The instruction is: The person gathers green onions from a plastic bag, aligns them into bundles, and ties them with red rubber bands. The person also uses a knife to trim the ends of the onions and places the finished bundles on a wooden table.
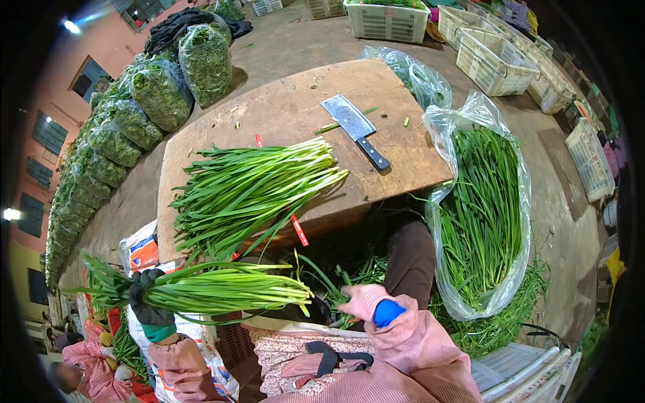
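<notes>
My left hand (pixel 147 297), in a dark glove, grips a bunch of Chinese chives (pixel 227 289) around its leafy part. The pale cut ends point right. My right hand (pixel 364 304), bare-fingered below a pink cuff and a blue band, is closed on a few loose green leaves (pixel 322 274) over my lap. On the wooden board (pixel 287 108) before me lies a larger pile of chives (pixel 257 186), stems to the right. A red printed strip (pixel 299 230) runs beneath that pile. Beyond its stem ends rests a cleaver (pixel 355 126) with a black handle.
An open clear plastic bag of chives (pixel 481 216) stands right of the board, with loose trimmings (pixel 496 327) below it. Filled bags (pixel 158 93) line the left wall. White plastic crates (pixel 496 63) stand at upper right. Another person (pixel 95 360) is at lower left.
</notes>
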Tool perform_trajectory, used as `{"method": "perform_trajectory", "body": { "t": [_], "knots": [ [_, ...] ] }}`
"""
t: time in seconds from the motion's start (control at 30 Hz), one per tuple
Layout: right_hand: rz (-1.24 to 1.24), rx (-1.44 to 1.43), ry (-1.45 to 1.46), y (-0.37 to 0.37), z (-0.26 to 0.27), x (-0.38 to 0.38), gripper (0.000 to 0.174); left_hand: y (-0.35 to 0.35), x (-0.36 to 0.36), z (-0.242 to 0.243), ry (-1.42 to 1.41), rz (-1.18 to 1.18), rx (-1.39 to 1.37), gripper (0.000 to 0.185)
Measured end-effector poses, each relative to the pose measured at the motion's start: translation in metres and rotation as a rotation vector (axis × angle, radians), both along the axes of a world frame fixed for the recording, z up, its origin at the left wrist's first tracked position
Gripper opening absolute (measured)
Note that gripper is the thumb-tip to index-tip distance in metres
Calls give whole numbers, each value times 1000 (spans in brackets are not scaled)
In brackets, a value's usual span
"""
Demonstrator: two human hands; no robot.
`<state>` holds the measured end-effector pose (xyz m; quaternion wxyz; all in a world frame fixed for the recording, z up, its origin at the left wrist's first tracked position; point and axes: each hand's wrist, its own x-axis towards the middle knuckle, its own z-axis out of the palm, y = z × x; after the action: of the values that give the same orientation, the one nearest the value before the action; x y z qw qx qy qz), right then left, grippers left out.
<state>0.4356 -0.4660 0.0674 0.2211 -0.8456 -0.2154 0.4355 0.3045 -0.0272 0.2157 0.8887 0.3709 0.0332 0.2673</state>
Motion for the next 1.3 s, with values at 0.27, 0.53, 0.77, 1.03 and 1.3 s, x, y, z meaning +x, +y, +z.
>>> {"method": "perform_trajectory", "body": {
  "t": [0.27, 0.53, 0.77, 1.03, 1.3],
  "knots": [
    [-76, 608, -284, 54, 85, 46, 86, -21, 24, -23, 54, -8, -40, 14],
    [134, 352, 128, 71, 46, 8, 41, -17, 9, -79, 183, 14, 0, 16],
    [252, 363, -458, 1, -2, 18, 26, 22, -43, -133, 207, 241, -141, 6],
    [-94, 465, 163, 97, 8, 1, 66, 8, -69, -168, 332, 416, -253, 18],
    [-209, 330, 102, 124, -8, 22, 53, -95, -93, -116, 435, -73, -295, 42]
  ]
}}
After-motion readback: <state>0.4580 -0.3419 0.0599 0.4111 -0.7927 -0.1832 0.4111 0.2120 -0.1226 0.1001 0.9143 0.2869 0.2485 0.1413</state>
